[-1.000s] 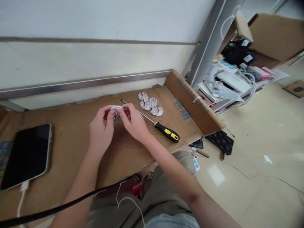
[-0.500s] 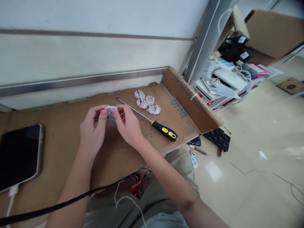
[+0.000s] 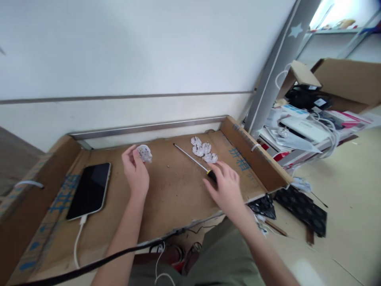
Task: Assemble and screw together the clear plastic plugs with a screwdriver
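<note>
My left hand (image 3: 136,171) is closed, pinching a clear plastic plug (image 3: 145,153) with small metal parts between thumb and fingers, above the cardboard. On the right, my right hand (image 3: 226,186) is over the handle of a screwdriver (image 3: 192,158). Its thumb and forefinger are apart, on either side of the black and yellow handle, most of which the hand hides. The screwdriver lies flat with its tip to the upper left. Just beyond my right fingertips, several clear plastic plugs (image 3: 206,148) lie in a cluster with metal pins showing.
A phone (image 3: 89,190) with a white cable lies on the left of the cardboard tray (image 3: 160,214). Raised cardboard sides (image 3: 256,153) bound the tray. A black cord (image 3: 119,254) crosses its front edge. Papers, cables and a box stand on the right.
My hands have separated; both were at the clear plug. The left keeps it, while the right has moved over to the screwdriver handle. The view has shifted, showing more of the tray's left side.
</note>
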`<state>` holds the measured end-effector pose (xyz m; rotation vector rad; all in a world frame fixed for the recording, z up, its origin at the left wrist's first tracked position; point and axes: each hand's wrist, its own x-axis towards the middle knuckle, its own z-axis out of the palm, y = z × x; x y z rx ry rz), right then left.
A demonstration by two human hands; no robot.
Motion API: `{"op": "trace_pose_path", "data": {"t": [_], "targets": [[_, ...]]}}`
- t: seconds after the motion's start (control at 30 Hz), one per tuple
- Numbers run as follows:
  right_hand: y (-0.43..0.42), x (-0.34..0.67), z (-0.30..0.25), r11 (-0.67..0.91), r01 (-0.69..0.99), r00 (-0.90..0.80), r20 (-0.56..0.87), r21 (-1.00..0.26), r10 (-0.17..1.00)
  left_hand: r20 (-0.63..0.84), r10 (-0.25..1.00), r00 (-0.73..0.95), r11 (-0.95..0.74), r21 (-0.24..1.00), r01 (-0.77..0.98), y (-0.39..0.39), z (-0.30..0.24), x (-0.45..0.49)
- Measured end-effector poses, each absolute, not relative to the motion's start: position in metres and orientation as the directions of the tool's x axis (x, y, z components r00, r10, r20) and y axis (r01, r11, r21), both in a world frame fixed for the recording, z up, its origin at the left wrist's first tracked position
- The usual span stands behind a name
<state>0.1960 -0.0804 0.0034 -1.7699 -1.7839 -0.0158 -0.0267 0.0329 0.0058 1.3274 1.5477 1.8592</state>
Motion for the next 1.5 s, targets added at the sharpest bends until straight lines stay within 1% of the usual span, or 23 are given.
{"op": "trace_pose_path", "data": {"t": [0.03, 0.07, 0.1, 0.13, 0.2, 0.23, 0.3, 0.33, 0.37, 0.4, 0.43, 0.47, 0.5, 0.53, 0.57, 0.63, 0.67, 0.77, 0.87, 1.0, 1.2, 1.3, 1.5], "targets": [[-0.092, 0.210, -0.004, 0.051, 0.934, 0.107, 0.413, -0.354, 0.904, 0.371, 0.765, -0.527, -0.313, 0.929, 0.199, 0.035, 0.005, -0.030], [-0.103, 0.222, -0.011, 0.034, 0.943, 0.105, 0.393, -0.332, 0.913, 0.322, 0.772, -0.548, -0.297, 0.945, 0.137, 0.037, 0.004, -0.032], [-0.112, 0.232, -0.015, 0.036, 0.939, 0.099, 0.370, -0.343, 0.924, 0.276, 0.786, -0.553, -0.278, 0.957, 0.084, 0.038, 0.003, -0.034], [-0.118, 0.239, -0.017, 0.053, 0.920, 0.099, 0.360, -0.387, 0.928, 0.242, 0.800, -0.549, -0.261, 0.964, 0.045, 0.039, 0.001, -0.035], [-0.128, 0.247, -0.007, 0.138, 0.832, 0.111, 0.405, -0.537, 0.907, 0.219, 0.822, -0.526, -0.248, 0.969, 0.016, 0.039, 0.000, -0.034], [-0.130, 0.248, 0.005, 0.189, 0.782, 0.139, 0.461, -0.594, 0.876, 0.229, 0.831, -0.508, -0.255, 0.967, 0.017, 0.039, -0.001, -0.033], [-0.131, 0.245, 0.035, 0.286, 0.714, 0.211, 0.585, -0.640, 0.783, 0.244, 0.853, -0.461, -0.272, 0.962, 0.007, 0.039, -0.001, -0.032], [-0.130, 0.242, 0.052, 0.339, 0.696, 0.256, 0.659, -0.633, 0.707, 0.234, 0.870, -0.434, -0.267, 0.964, -0.015, 0.039, -0.001, -0.031], [-0.127, 0.238, 0.069, 0.410, 0.669, 0.314, 0.735, -0.620, 0.601, 0.205, 0.888, -0.411, -0.247, 0.968, -0.051, 0.039, -0.001, -0.030], [-0.123, 0.232, 0.083, 0.471, 0.595, 0.353, 0.738, -0.652, 0.576, 0.159, 0.906, -0.392, -0.213, 0.972, -0.099, 0.040, -0.001, -0.030], [-0.119, 0.226, 0.096, 0.525, 0.448, 0.395, 0.687, -0.723, 0.610, 0.098, 0.923, -0.373, -0.167, 0.973, -0.157, 0.040, 0.000, -0.030], [-0.114, 0.218, 0.107, 0.542, 0.254, 0.420, 0.596, -0.801, 0.684, 0.036, 0.936, -0.351, -0.121, 0.968, -0.222, 0.041, 0.001, -0.030], [-0.111, 0.209, 0.116, 0.533, 0.090, 0.438, 0.514, -0.841, 0.737, -0.017, 0.945, -0.327, -0.082, 0.955, -0.286, 0.041, 0.003, -0.030], [-0.107, 0.200, 0.122, 0.557, -0.012, 0.480, 0.484, -0.831, 0.732, -0.054, 0.951, -0.305, -0.057, 0.937, -0.344, 0.041, 0.005, -0.030], [-0.105, 0.191, 0.128, 0.600, -0.074, 0.522, 0.482, -0.796, 0.703, -0.074, 0.955, -0.287, -0.045, 0.921, -0.386, 0.041, 0.006, -0.030], [-0.102, 0.174, 0.134, 0.674, -0.099, 0.579, 0.508, -0.732, 0.638, -0.062, 0.960, -0.274, -0.058, 0.910, -0.411, 0.040, 0.010, -0.029], [-0.101, 0.166, 0.135, 0.688, -0.100, 0.586, 0.517, -0.718, 0.624, -0.044, 0.959, -0.281, -0.074, 0.915, -0.397, 0.040, 0.011, -0.029], [-0.095, 0.149, 0.129, 0.667, -0.121, 0.560, 0.505, -0.735, 0.657, 0.009, 0.956, -0.292, -0.108, 0.940, -0.324, 0.039, 0.011, -0.027], [-0.088, 0.140, 0.119, 0.637, -0.149, 0.542, 0.476, -0.756, 0.692, 0.026, 0.963, -0.268, -0.106, 0.951, -0.290, 0.038, 0.009, -0.026], [-0.082, 0.133, 0.113, 0.633, -0.178, 0.552, 0.456, -0.754, 0.698, 0.054, 0.973, -0.226, -0.115, 0.956, -0.269, 0.038, 0.006, -0.025], [-0.080, 0.125, 0.113, 0.632, -0.212, 0.532, 0.454, -0.746, 0.714, 0.090, 0.970, -0.227, -0.142, 0.965, -0.222, 0.037, 0.003, -0.026], [-0.081, 0.127, 0.116, 0.633, -0.198, 0.546, 0.452, -0.749, 0.705, 0.101, 0.966, -0.238, -0.151, 0.968, -0.199, 0.036, 0.005, -0.025], [-0.088, 0.144, 0.132, 0.690, -0.175, 0.580, 0.493, -0.702, 0.648, 0.145, 0.950, -0.278, -0.189, 0.972, -0.140, 0.031, 0.009, -0.022]]}}
